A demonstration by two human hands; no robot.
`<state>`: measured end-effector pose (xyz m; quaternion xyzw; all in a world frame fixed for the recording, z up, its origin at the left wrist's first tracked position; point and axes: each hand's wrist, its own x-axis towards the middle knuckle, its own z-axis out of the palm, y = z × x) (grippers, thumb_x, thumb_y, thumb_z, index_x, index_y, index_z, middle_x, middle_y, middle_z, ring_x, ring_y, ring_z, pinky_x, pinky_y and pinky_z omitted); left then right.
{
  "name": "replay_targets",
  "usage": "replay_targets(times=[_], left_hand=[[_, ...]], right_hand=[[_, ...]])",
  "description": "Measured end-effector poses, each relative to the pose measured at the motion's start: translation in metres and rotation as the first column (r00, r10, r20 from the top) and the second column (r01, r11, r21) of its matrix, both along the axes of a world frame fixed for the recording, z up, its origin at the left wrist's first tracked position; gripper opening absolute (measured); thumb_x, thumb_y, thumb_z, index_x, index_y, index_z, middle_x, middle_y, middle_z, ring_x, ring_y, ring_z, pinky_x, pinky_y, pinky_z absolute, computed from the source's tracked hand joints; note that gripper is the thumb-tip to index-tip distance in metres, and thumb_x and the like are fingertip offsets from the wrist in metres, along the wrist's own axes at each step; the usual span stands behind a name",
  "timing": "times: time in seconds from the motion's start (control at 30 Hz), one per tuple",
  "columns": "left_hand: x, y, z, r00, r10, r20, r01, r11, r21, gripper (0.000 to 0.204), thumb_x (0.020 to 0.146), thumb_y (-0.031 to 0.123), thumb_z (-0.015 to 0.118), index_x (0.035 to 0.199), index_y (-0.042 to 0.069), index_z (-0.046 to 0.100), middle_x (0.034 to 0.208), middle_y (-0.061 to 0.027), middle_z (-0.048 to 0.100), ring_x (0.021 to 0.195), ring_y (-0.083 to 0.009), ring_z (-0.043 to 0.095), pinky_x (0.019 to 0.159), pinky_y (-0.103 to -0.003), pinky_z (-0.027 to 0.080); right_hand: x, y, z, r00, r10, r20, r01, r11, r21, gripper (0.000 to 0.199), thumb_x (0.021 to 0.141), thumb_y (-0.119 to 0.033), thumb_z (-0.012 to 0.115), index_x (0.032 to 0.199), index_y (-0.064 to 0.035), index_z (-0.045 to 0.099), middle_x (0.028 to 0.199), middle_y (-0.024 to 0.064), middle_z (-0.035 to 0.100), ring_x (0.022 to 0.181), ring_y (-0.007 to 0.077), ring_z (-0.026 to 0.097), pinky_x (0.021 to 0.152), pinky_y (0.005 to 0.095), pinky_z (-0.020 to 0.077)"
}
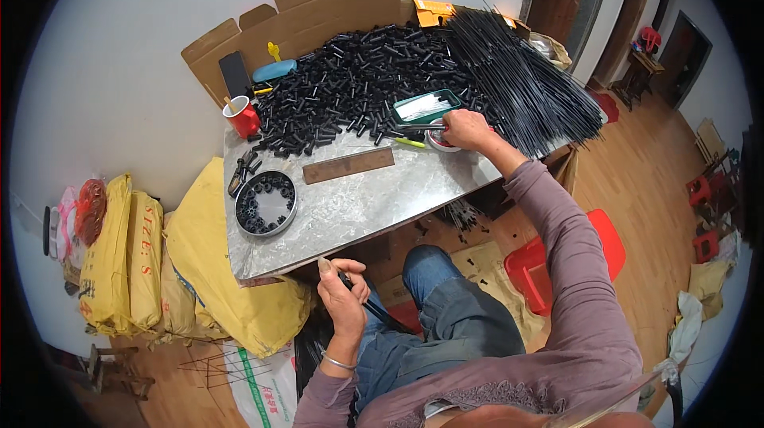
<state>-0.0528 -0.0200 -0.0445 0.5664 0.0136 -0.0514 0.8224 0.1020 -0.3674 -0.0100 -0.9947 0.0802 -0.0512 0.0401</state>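
My left hand (pixel 344 301) is just off the table's near edge above my lap, its fingers curled round thin black rods (pixel 380 313) that slope down beside my knee. Farther off on the right, my right hand (pixel 468 130) is closed on a slim dark piece (pixel 420 127) that points left; its exact kind is unclear. Below that hand sits a small round container (pixel 442 142), partly covered by the fingers. Beside it are a green tray (pixel 430 105) holding white strips and a yellow-green pen-like object (pixel 410 142).
Black tubes (pixel 358 78) are heaped along the back of the grey table (pixel 350 197), beside a bundle of long black rods (pixel 525 86). A brown flat bar (pixel 348 165), round tin (pixel 295 209) of black parts and red mug (pixel 242 118) stand left. Yellow sacks (pixel 231 245) flank the table.
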Motion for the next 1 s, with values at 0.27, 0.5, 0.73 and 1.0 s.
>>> replay_targets(times=[0.27,0.5,0.73,1.0], left_hand=[[-0.005,0.002,0.004,0.993,-0.106,0.044,0.110,0.990,-0.089,0.065,0.097,0.060,0.026,0.086,0.001,0.052,0.050,0.0020,0.030,0.041,-0.0087,0.029,0.042,-0.024,0.028],[-0.012,0.002,0.001,0.948,-0.167,0.272,0.197,0.977,-0.085,0.064,0.091,0.059,0.045,0.113,0.000,0.053,0.076,-0.0006,0.042,0.068,-0.0117,0.041,0.061,-0.026,0.035],[-0.025,0.003,0.001,0.939,0.049,0.341,-0.089,0.991,0.103,0.059,0.097,0.052,0.040,0.111,-0.003,0.056,0.094,-0.0025,0.047,0.076,-0.0095,0.046,0.066,-0.024,0.039],[-0.043,0.009,-0.007,0.925,0.141,0.352,-0.201,0.970,0.139,0.055,0.100,0.046,0.036,0.114,-0.002,0.059,0.092,-0.0011,0.044,0.077,-0.0087,0.044,0.065,-0.023,0.039]], right_hand=[[-0.007,0.001,0.009,0.997,-0.074,0.005,0.044,0.655,0.754,0.021,0.082,-0.020,0.067,0.083,0.0000,0.064,0.069,0.0058,0.063,0.058,0.0151,0.057,0.059,0.0320,0.0499],[-0.097,0.124,-0.012,0.967,0.236,-0.102,0.193,-0.405,0.894,0.020,0.092,-0.023,0.059,0.084,-0.0043,0.059,0.066,-0.0005,0.054,0.056,0.0096,0.050,0.055,0.0274,0.0458],[-0.163,0.222,-0.012,0.942,0.336,-0.018,0.227,-0.594,0.772,0.028,0.096,-0.023,0.052,0.075,-0.0052,0.053,0.063,0.0010,0.050,0.058,0.0120,0.048,0.058,0.0297,0.0445],[-0.173,0.251,-0.014,0.993,0.105,-0.062,0.100,-0.404,0.909,0.029,0.092,-0.024,0.058,0.070,-0.0043,0.054,0.058,0.0026,0.050,0.050,0.0120,0.050,0.046,0.0271,0.0416]])
